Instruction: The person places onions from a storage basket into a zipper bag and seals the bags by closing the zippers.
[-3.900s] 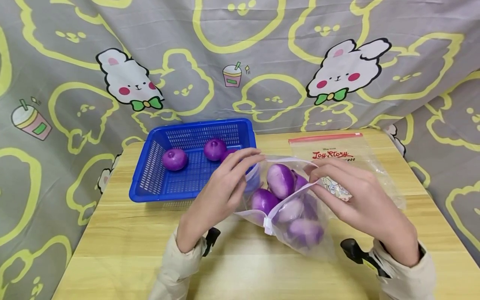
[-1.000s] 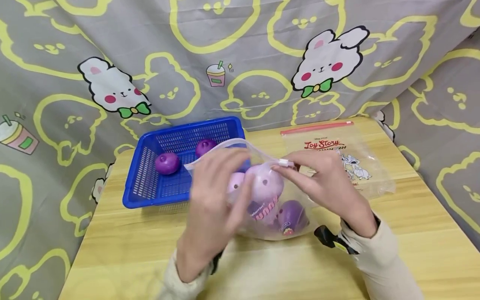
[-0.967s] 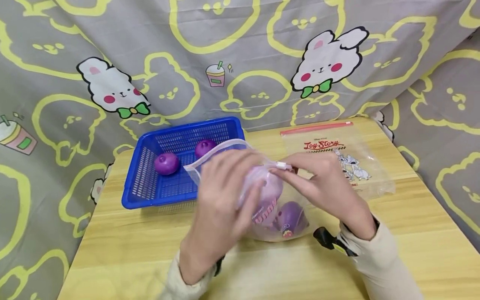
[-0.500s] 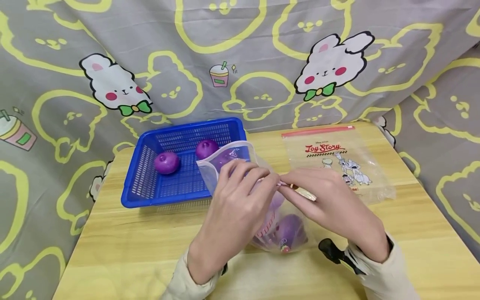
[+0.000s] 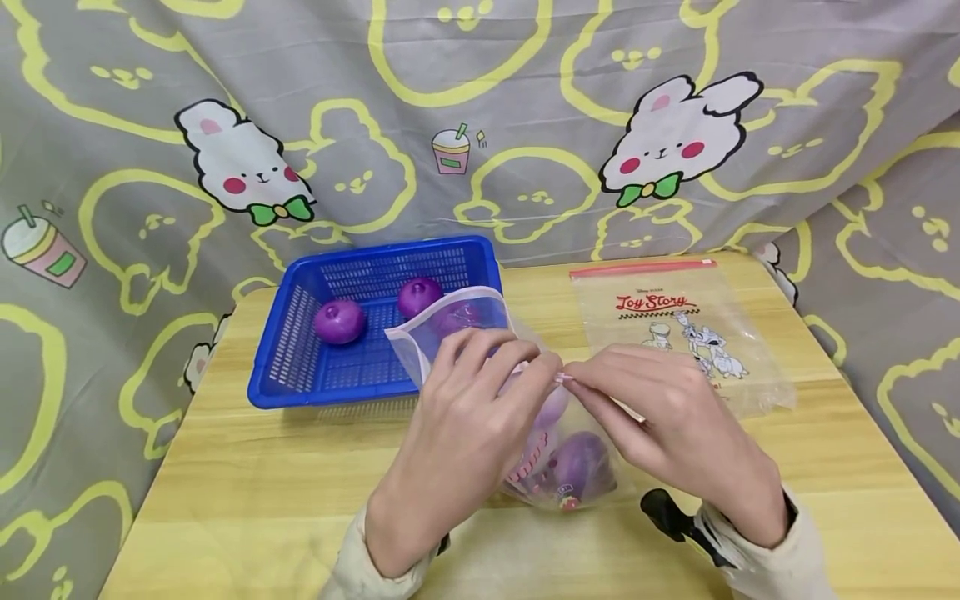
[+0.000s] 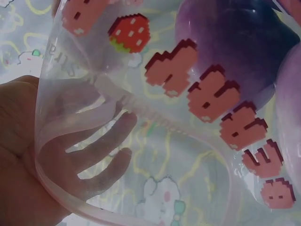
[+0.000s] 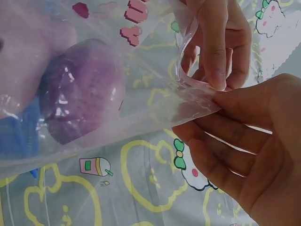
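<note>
A clear zip bag [image 5: 531, 458] with pink lettering holds several purple onions [image 5: 581, 467]. My left hand [image 5: 472, 417] grips its mouth, and in the left wrist view the fingers show through the film. In the right wrist view my left thumb presses on the zip edge beside the corner. There my right hand [image 7: 254, 155] pinches the bag's corner between thumb and fingers; in the head view that right hand [image 5: 667, 408] sits right of the left, fingertips nearly meeting at the white slider [image 5: 562, 377]. On the left, the bag's mouth gapes. My left hand hides part of the onions.
Behind and to the left is a blue basket [image 5: 330, 400] with purple onions [image 5: 340, 322] in it, the bag's mouth overlapping its front right corner. A flat Toy Story zip bag [image 5: 652, 283] lies at the back right. A patterned curtain [image 5: 525, 117] hangs behind the table.
Earlier both hands held the bag's mouth wide. The bag then turned, its lettering coming to face me. The left hand moved right along the zip to the right hand and now grips there.
</note>
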`<state>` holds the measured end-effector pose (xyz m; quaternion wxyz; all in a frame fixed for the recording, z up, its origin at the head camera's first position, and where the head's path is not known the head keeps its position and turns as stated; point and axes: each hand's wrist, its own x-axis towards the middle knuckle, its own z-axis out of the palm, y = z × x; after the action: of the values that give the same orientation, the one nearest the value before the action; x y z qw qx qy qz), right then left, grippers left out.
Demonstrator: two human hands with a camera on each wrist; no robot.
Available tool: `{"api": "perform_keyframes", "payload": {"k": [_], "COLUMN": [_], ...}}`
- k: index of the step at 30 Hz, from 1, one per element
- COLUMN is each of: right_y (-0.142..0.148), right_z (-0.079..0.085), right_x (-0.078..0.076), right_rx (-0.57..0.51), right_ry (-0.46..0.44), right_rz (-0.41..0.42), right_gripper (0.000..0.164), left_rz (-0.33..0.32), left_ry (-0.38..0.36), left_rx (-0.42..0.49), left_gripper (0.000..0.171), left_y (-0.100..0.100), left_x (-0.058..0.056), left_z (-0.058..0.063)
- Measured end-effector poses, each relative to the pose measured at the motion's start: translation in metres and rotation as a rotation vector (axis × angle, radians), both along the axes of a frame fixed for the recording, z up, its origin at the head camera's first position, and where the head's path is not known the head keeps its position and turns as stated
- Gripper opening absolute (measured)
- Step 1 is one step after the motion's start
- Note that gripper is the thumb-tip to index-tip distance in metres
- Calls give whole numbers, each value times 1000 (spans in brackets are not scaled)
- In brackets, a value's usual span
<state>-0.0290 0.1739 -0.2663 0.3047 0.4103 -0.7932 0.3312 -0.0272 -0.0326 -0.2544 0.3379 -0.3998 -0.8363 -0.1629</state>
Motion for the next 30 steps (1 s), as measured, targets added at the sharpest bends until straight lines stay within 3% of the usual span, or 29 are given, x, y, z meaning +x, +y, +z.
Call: {"api": "perform_keyframes", "payload": {"k": [10, 30], "right_y": [-3, 2], "right_z": [2, 3], "right_x": [-2, 1], "right_rx": [-19, 20], "right_ry": [60, 65], "right_rz": [29, 5], "right_gripper": [29, 30], "left_rz": [0, -4], "left_ry": [-10, -26], "left_rx": [-14, -12], "left_gripper": [11, 13], "left_y": [-2, -3], "left_x": [0, -1], "left_z": [0, 1]}}
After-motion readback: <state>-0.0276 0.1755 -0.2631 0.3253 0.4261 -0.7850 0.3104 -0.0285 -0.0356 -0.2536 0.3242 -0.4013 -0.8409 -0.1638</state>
